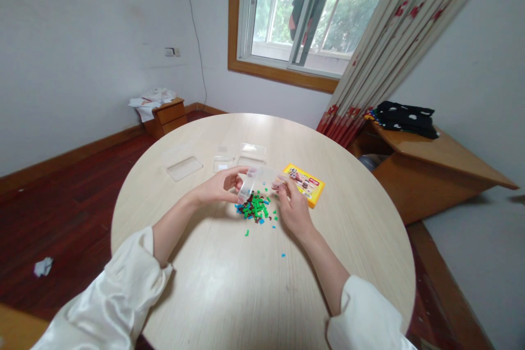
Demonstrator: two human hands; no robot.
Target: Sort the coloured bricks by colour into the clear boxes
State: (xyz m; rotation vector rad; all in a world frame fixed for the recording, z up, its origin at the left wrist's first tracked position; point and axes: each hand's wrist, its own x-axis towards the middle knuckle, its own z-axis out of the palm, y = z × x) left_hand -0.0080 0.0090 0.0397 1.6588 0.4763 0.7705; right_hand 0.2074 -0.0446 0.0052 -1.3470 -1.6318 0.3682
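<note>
Both my hands hold a clear plastic bag [258, 180] above a round pale wooden table [229, 284]. My left hand [219, 186] grips the bag's left end and my right hand [293, 205] pinches its right end. Under the bag lies a pile of tiny green, blue and brown bricks [255, 209], with a few strays scattered toward me. A yellow box [305, 184] lies just right of my right hand.
Clear plastic trays [184, 168] and lids [252, 149] lie on the far half of the table. A small wooden cabinet [166, 115] stands at the left wall, a low wooden desk [430, 164] with dark folded cloth at the right. A curtain [389, 49] hangs beside the window.
</note>
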